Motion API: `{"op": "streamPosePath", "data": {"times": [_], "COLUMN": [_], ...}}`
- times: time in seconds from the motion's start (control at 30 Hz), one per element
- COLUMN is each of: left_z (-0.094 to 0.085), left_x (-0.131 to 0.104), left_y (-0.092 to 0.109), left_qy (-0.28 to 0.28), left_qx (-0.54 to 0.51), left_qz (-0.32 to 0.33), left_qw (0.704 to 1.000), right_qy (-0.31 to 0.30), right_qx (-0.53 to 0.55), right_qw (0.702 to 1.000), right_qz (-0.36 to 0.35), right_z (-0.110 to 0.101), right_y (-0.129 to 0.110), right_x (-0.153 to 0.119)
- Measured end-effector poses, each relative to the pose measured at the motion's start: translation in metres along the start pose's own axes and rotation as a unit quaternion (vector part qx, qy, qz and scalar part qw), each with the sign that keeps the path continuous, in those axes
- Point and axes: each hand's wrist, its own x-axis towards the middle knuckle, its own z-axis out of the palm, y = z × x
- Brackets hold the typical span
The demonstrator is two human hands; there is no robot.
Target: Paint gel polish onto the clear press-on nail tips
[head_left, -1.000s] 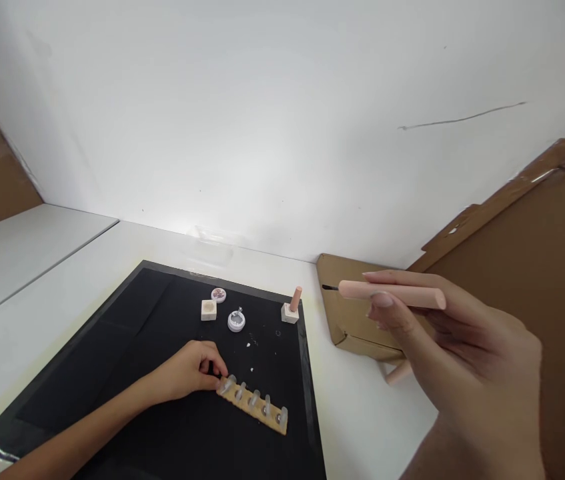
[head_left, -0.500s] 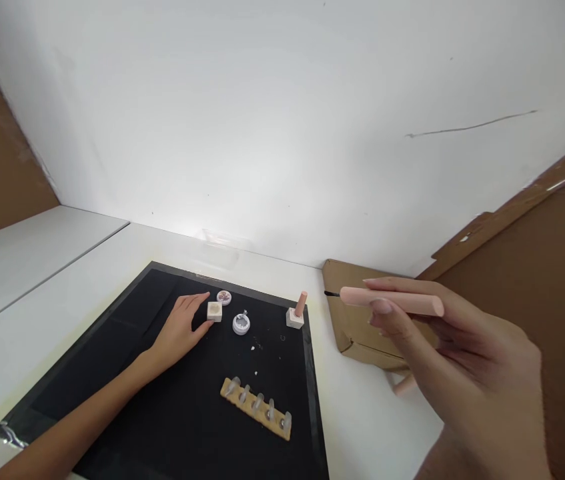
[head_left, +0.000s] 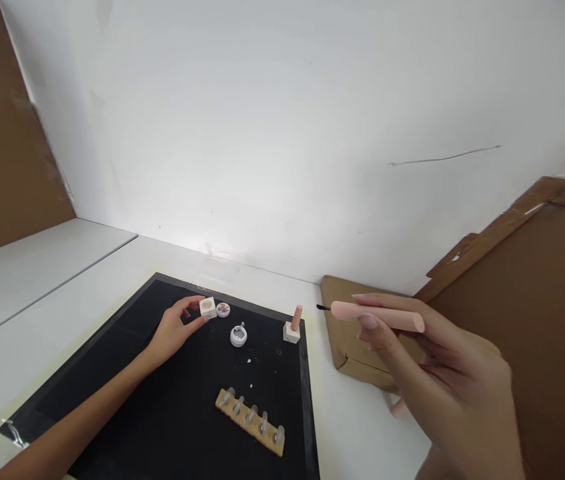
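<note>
My right hand (head_left: 455,373) pinches a pink nail polish brush cap (head_left: 377,316), its dark bristles pointing left over the cardboard box. On the far part of the black mat, my left hand (head_left: 175,328) has its thumb and fingers closed round a small white square polish bottle (head_left: 207,307), whose top faces me. Right beside that bottle lies a round pot with pinkish bits (head_left: 223,310). Nearer to me is a white round jar (head_left: 238,336) with silvery contents. Several clear nail tips (head_left: 251,415) stand in a row on a tan strip (head_left: 247,427).
A second white bottle (head_left: 291,333) with a pink cap stands at the mat's right edge. The black mat (head_left: 172,413) lies on a white table. A cardboard box (head_left: 335,333) rests against the wall at right, with a pink object (head_left: 398,407) partly hidden behind my right hand.
My left hand has closed round the white bottle and tilted it slightly. My right hand, still holding the brush cap, appears a little lower and further left as the view shifts.
</note>
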Motion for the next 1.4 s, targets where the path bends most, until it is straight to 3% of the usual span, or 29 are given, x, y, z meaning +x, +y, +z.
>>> {"op": "streamPosePath", "data": {"times": [0.2, 0.43, 0.6, 1.0, 1.17, 1.4], "left_z": [-0.01, -0.025, -0.03, -0.031, -0.033, -0.032], "left_x": [0.009, 0.019, 0.01, 0.008, 0.011, 0.013], "left_y": [0.04, 0.127, 0.167, 0.173, 0.169, 0.167], "left_qy": [0.021, 0.002, -0.055, -0.12, -0.138, -0.117], "left_qx": [-0.093, -0.224, -0.373, -0.465, -0.438, -0.407], "left_qz": [-0.014, 0.029, 0.055, 0.023, 0.011, 0.005], "left_qw": [0.995, 0.974, 0.924, 0.877, 0.888, 0.906], "right_qy": [0.001, -0.044, -0.055, -0.06, -0.035, -0.019], "right_qx": [0.007, 0.023, 0.086, 0.171, 0.177, 0.139], "right_qw": [1.0, 0.997, 0.991, 0.974, 0.967, 0.968], "right_qz": [-0.021, -0.061, -0.089, -0.138, -0.177, -0.209], "right_z": [-0.01, -0.003, 0.007, 0.027, 0.035, 0.046], "right_y": [-0.004, -0.007, -0.014, -0.018, -0.012, -0.017], "right_x": [-0.002, 0.0, -0.001, 0.002, 0.001, 0.0]}}
